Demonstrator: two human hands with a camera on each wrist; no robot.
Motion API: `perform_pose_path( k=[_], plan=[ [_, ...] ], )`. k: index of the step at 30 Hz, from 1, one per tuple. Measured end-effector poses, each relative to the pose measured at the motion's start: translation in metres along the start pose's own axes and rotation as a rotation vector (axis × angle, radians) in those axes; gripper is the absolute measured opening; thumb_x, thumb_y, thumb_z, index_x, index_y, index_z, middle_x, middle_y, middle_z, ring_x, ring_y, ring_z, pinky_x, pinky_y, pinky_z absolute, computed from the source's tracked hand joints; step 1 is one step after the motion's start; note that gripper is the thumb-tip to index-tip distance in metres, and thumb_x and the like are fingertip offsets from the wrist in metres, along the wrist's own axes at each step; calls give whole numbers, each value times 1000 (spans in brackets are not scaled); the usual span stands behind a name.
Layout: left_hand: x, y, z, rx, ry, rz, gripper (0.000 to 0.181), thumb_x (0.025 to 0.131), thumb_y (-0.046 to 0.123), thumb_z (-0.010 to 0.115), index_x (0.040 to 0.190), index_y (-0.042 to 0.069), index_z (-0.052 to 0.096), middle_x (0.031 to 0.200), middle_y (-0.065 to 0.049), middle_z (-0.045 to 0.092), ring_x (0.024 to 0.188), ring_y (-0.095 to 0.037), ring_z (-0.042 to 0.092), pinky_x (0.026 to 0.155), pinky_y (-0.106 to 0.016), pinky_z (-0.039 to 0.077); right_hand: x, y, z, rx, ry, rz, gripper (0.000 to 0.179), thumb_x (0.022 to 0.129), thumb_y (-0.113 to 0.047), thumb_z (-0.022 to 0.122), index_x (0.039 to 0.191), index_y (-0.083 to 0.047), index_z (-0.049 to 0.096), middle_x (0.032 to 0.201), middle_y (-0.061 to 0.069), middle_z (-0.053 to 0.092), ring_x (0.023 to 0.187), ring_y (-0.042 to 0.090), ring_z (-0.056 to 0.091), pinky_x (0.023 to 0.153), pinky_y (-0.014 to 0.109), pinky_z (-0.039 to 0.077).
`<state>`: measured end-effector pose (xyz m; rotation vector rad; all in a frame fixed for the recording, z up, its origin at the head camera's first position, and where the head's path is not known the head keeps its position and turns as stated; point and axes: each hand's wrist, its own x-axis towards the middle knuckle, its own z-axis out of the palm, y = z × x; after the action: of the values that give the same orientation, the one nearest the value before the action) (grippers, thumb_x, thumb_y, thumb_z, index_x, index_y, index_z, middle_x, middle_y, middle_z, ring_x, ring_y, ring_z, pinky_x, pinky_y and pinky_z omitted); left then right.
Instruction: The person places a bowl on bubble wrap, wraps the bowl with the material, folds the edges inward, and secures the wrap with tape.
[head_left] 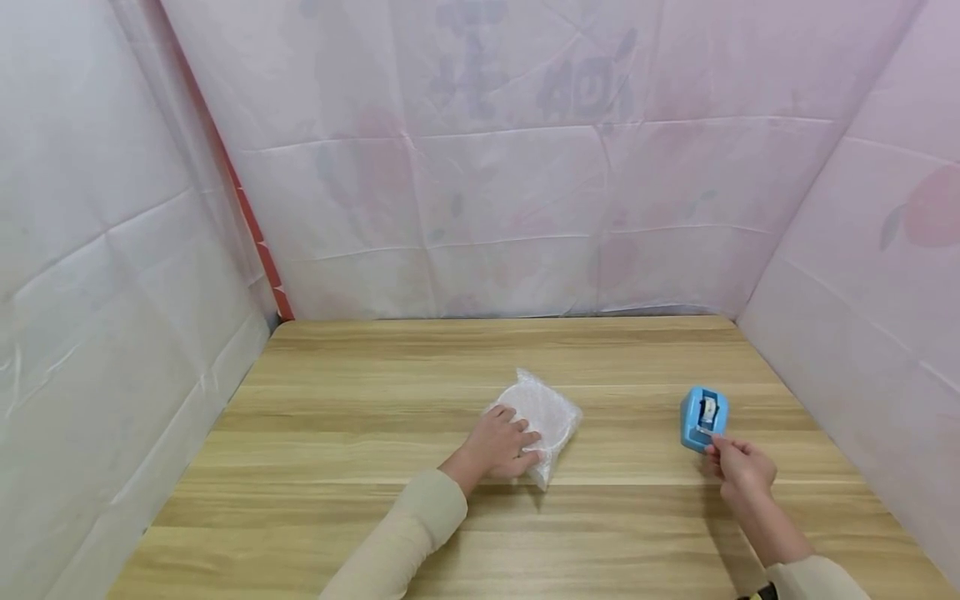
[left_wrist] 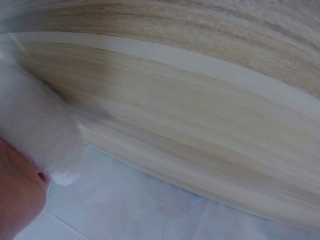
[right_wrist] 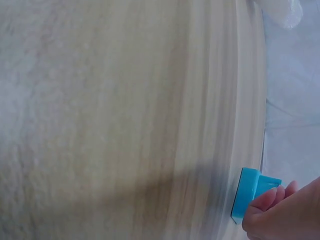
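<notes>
A flat, round white item wrapped in bubble wrap (head_left: pixel 546 412) lies near the middle of the table. My left hand (head_left: pixel 497 446) rests on its left side with the fingers spread over the wrap. In the left wrist view, the bubble wrap (left_wrist: pixel 37 122) bulges beside the hand (left_wrist: pixel 20 192). Off to the right stands a blue tape dispenser (head_left: pixel 693 421) with a roll of clear tape (head_left: pixel 708 409) in it. At the dispenser's front edge, my right hand (head_left: pixel 742 471) pinches the tape's end between thumb and fingers. The right wrist view shows the dispenser (right_wrist: pixel 246 195) just beyond the curled fingers.
The wood-grain table (head_left: pixel 337 400) carries both things, with a wide gap between package and dispenser. Pale printed sheeting (head_left: pixel 495 192) hangs behind the table and along both sides. A red strip (head_left: pixel 247 212) runs down the back left corner.
</notes>
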<state>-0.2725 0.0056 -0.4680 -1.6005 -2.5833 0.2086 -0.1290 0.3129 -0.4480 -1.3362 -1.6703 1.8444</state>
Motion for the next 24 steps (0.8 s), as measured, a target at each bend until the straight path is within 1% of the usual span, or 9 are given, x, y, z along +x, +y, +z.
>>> perform_pose_path(
  k=[2,5,7,9,10,13,17,19,24],
  plan=[
    [0,0,0,-6,-2,1,45,96,49,27,128,32,55,126,8,59,123,-16,48,105,-30,34,0,-1,0,4,14,-18,8,93,-15,50,85,-12,51,56,-13,55,56,-2,53,54,17,48],
    [0,0,0,-12,-8,-1,46,96,49,26,128,33,54,126,8,58,124,-17,47,106,-30,33,0,-3,1,31,34,-63,10,91,-14,52,81,-13,53,55,-14,56,54,-2,54,53,16,48],
    [0,0,0,-14,-14,-1,46,96,49,26,128,33,54,127,8,58,124,-17,47,106,-30,33,1,-3,1,25,38,-116,16,90,-14,53,75,-18,54,55,-15,56,54,-3,55,52,16,48],
    [0,0,-1,-15,-25,-2,46,96,49,26,129,33,54,128,8,58,125,-16,47,106,-30,33,2,-3,3,32,16,-170,20,89,-16,57,70,-22,57,54,-16,59,53,-4,57,51,15,49],
    [0,0,-1,-15,-31,-4,46,96,49,26,129,33,53,128,9,57,125,-16,46,106,-30,33,2,-3,5,6,0,-205,19,89,-17,58,70,-23,58,55,-16,59,54,-4,57,51,15,49],
    [0,-1,-2,-14,-42,-7,46,96,49,25,130,33,52,129,9,56,126,-16,46,107,-30,32,-6,-7,14,-37,-71,-278,17,88,-21,60,71,-25,60,57,-17,61,56,-3,59,53,15,50],
    [-1,-1,-1,-11,-43,-4,47,97,49,24,130,33,52,129,8,57,126,-16,45,107,-30,31,-27,-18,37,-90,-205,-324,15,89,-24,60,74,-26,62,60,-16,62,59,-2,58,54,15,49],
    [-1,-1,-1,-12,-35,1,46,96,50,25,129,33,53,128,8,57,125,-16,46,106,-30,32,-35,-23,52,-114,-272,-335,13,90,-24,60,77,-22,63,61,-15,61,59,-1,57,54,16,48],
    [-1,-1,-1,-16,-35,5,47,96,50,25,129,32,53,128,8,58,125,-17,47,105,-30,33,-52,-32,92,-239,-426,-374,11,93,-21,55,88,-12,59,65,-12,55,59,1,49,53,17,43]
  ],
)
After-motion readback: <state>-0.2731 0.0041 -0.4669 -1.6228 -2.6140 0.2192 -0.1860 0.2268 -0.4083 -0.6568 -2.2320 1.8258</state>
